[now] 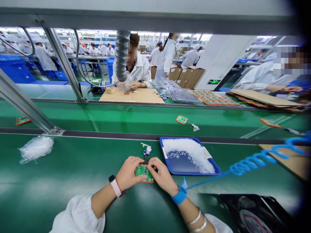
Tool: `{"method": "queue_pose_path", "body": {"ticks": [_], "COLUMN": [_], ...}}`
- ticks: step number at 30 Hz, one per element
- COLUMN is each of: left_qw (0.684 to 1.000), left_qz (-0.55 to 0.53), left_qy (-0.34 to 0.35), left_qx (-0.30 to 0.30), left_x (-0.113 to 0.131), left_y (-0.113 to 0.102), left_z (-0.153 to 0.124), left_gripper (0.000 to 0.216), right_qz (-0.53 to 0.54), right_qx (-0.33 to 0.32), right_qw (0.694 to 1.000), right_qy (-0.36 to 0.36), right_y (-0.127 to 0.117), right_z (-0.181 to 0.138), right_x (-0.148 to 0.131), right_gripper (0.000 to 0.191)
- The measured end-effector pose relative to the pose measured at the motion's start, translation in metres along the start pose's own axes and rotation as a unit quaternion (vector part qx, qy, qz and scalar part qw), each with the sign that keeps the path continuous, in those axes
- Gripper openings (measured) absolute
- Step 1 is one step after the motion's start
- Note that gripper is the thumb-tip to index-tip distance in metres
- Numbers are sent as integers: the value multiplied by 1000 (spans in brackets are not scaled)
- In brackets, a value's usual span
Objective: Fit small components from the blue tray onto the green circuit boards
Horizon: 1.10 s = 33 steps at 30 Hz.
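Note:
A green circuit board (141,170) with an orange-red edge is held just above the green bench by my left hand (130,172), its thumb across the board's face and its fingers at the far edge. At the board's upper right corner, the thumb and fingertips of my right hand (159,171) are pinched together; what is between them is hidden. Dark and red wires run from the board's far side to a small white connector part (147,150) lying on the bench. Right of my hands stands a blue tray (173,166) with many small white plastic pieces (202,161).
A coiled blue cord (252,164) runs to my right wrist strap (179,196). A clear plastic bag (36,148) lies left. Beyond, a green belt (136,119) carries boards (181,119). A metal post (29,100) rises at left. Across, a person (141,69) works over cardboard (145,96).

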<state>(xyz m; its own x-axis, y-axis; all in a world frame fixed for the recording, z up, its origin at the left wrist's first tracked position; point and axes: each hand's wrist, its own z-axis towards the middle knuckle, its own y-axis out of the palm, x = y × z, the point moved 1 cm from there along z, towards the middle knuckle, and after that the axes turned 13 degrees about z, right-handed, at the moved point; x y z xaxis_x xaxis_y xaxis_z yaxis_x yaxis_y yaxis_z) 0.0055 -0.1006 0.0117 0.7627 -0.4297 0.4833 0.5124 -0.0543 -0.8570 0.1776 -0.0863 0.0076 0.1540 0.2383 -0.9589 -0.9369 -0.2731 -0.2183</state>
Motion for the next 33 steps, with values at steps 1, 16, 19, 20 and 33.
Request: {"method": "queue_pose_path", "body": {"ticks": [1,16,19,20,33], "left_qw": [999,881,873,878,978], "left_qz": [6,-441,-425,-377,125], "left_qy": [33,-172,-179,-196,-97], "left_qx": [-17,6,160,220,135], "left_x": [0,-47,-74,-83,-163], "left_y": [1,-35,-49,-52,-41], "left_z": [-4,62,116,132,143], "left_gripper": [64,51,53,55,49], "right_qz": [12,166,179,181,197], "right_qx": [7,149,141,136,115], "right_qw": [1000,975,974,974,973], "right_qy": [-6,-15,-4,1,-22], "right_y": [-1,-17,-17,-17,-8], "right_z": [0,-3,-2,-1,0], "right_x": [0,12,15,16,6], "right_gripper": [24,22,16,15,12]}}
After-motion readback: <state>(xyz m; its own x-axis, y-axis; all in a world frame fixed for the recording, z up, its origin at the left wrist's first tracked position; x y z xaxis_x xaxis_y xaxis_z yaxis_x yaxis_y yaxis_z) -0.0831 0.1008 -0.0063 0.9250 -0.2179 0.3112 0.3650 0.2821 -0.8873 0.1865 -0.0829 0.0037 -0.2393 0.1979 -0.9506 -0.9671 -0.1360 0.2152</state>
